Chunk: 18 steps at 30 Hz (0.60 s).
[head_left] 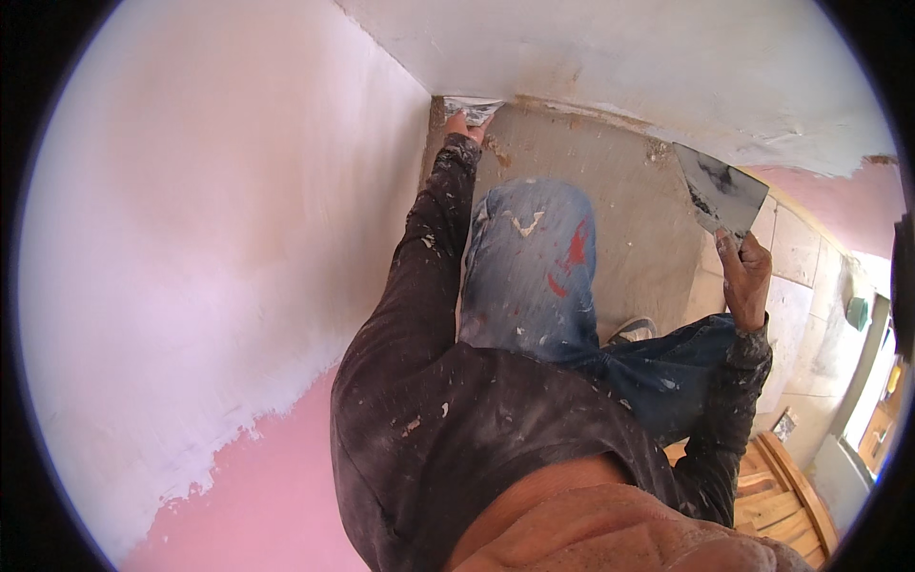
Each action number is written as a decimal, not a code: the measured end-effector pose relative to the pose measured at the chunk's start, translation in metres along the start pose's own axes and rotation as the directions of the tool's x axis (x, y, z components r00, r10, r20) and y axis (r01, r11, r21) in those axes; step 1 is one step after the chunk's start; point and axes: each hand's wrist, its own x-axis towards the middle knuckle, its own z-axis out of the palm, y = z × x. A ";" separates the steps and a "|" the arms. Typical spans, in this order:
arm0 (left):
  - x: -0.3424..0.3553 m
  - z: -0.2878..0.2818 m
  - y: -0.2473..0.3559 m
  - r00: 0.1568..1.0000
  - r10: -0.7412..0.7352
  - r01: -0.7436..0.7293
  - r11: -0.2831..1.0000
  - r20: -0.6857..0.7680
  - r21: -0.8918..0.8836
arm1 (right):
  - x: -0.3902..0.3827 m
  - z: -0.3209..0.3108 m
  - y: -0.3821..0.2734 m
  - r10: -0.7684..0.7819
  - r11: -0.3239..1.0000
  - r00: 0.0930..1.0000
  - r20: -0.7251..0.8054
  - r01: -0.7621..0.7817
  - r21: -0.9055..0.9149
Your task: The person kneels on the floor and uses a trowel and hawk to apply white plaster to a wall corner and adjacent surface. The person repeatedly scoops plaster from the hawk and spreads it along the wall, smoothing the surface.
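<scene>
My left hand (466, 126) reaches far forward to the foot of the corner where two white-coated walls meet. Its fingers are closed on a putty-smeared scraper (474, 109), whose wide edge lies close against the bottom of the far wall (591, 57). My right hand (746, 272) is raised at the right, thumb and fingers pinching the near end of a flat grey metal plate (721, 191). Dark and whitish smears mark the plate's face. The left wall (210, 191) has a white coat with a ragged lower edge, and pink paint (276, 486) shows beyond it.
Bare grey floor (629, 219) with crumbs of plaster runs along the far wall. My paint-stained jeans knee (534, 257) and a shoe (633, 330) are on it. Pale tiles (796, 238) lie at the right, with a slatted wooden piece (777, 491) nearer.
</scene>
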 end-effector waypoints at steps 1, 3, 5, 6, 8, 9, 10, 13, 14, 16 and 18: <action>0.001 0.007 0.004 1.000 -0.006 0.007 1.000 -0.017 0.028 | -0.003 -0.001 -0.001 -0.010 1.000 1.000 -0.004 0.011 0.018; 0.003 0.024 0.014 0.998 -0.014 0.019 0.996 -0.056 0.083 | -0.003 -0.006 -0.001 -0.039 0.998 0.999 -0.013 0.039 -0.047; -0.001 0.039 0.030 0.998 0.001 -0.013 0.978 0.058 0.210 | -0.007 -0.009 0.000 -0.066 0.997 0.997 -0.035 0.065 -0.031; -0.002 0.047 0.036 1.000 0.017 -0.019 0.985 0.009 0.170 | -0.009 -0.009 0.000 -0.077 0.997 0.996 -0.052 0.078 0.010; -0.009 0.063 0.058 0.999 -0.013 0.008 0.996 0.050 0.083 | -0.013 -0.010 -0.003 -0.099 0.993 0.992 -0.075 0.103 0.063; -0.012 0.072 0.070 0.999 -0.018 0.013 0.992 0.043 0.124 | -0.014 -0.013 -0.008 -0.110 0.991 0.991 -0.076 0.116 0.071; -0.020 0.096 0.074 0.999 -0.033 0.026 0.986 0.042 0.164 | -0.015 -0.017 -0.011 -0.118 0.990 0.989 -0.085 0.124 0.073; -0.043 0.147 0.090 0.989 0.103 -0.144 0.758 0.102 0.636 | -0.020 -0.024 -0.012 -0.137 0.986 0.987 -0.083 0.144 0.085; -0.059 0.170 0.098 0.967 0.100 -0.253 0.338 0.232 0.907 | -0.022 -0.027 -0.009 -0.139 0.988 0.987 -0.086 0.143 0.049; -0.059 0.153 0.181 0.883 0.071 -0.440 -0.225 0.465 0.869 | -0.022 -0.024 -0.006 -0.176 0.984 0.984 -0.023 0.177 0.033; -0.066 0.200 0.166 0.876 0.039 -0.473 0.274 0.481 0.838 | -0.023 -0.025 0.000 -0.189 0.981 0.976 -0.104 0.193 0.026</action>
